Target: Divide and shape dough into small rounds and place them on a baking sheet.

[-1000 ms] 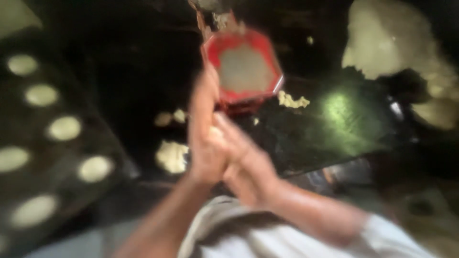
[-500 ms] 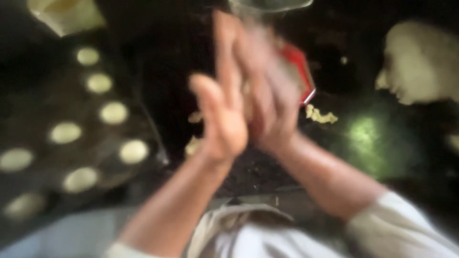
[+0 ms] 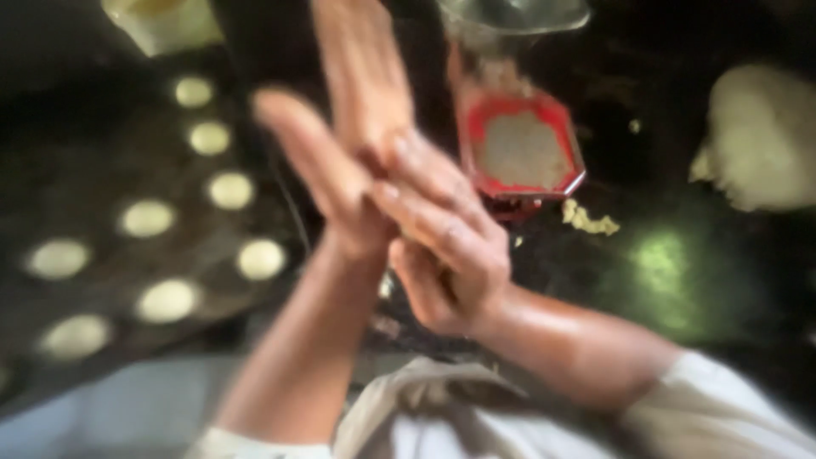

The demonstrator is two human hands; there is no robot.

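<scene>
Work surface under me: dark, near-black counter (image 3: 680, 340), slightly glossy, with a green-tinted reflection at my right. The view is blurred.

On it, at my left: a dark tray (image 3: 102, 178) carrying pale round dough discs (image 3: 146, 218) in two loose rows, each apart from the next.

Centre, far side: a red-rimmed hexagonal container (image 3: 523, 153) holding something pale and grainy.

Just beside that container, on its near right: a small scatter of yellowish crumbs (image 3: 588, 221).

Far right: a large pale dough mass (image 3: 761, 140).

Top left corner: a pale yellowish object (image 3: 166, 24), kind unclear.
</scene>
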